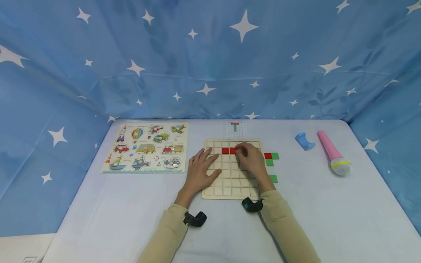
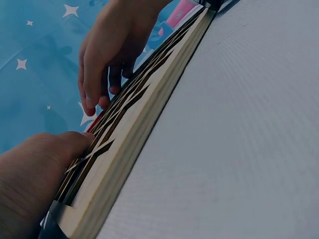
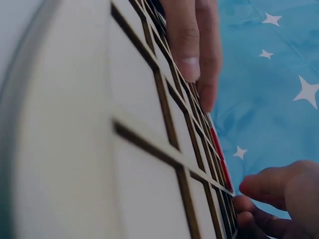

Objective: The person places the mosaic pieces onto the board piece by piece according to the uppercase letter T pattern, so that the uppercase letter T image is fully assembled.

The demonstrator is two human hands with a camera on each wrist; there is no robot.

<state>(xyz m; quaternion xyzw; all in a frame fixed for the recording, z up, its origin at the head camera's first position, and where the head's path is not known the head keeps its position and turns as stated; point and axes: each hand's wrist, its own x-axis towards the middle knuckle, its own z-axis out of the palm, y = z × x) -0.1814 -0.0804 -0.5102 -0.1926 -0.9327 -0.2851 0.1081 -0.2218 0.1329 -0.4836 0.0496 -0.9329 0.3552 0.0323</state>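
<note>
A wooden grid board (image 1: pixel 227 193) lies in the middle of the white table. Two red square tiles (image 1: pixel 225 150) sit side by side in an upper row; the red (image 3: pixel 227 174) shows edge-on in the right wrist view. My left hand (image 1: pixel 198 171) rests on the board's left side, fingers spread. My right hand (image 1: pixel 251 159) bends over the upper right part, thumb and fingertips pinching the right-hand red tile (image 1: pixel 232 150); fingertips hide part of it. In the left wrist view, the right hand (image 2: pixel 117 40) reaches down beyond the left thumb (image 2: pixel 75 144).
Green tiles (image 1: pixel 273 179) and another red tile (image 1: pixel 268 155) lie at the board's right edge. Behind it is a pattern card (image 1: pixel 235 133). A vehicle picture puzzle (image 1: pixel 154 166) lies left; a blue curved block (image 1: pixel 305 141) and pink toy microphone (image 1: pixel 330 146) lie right.
</note>
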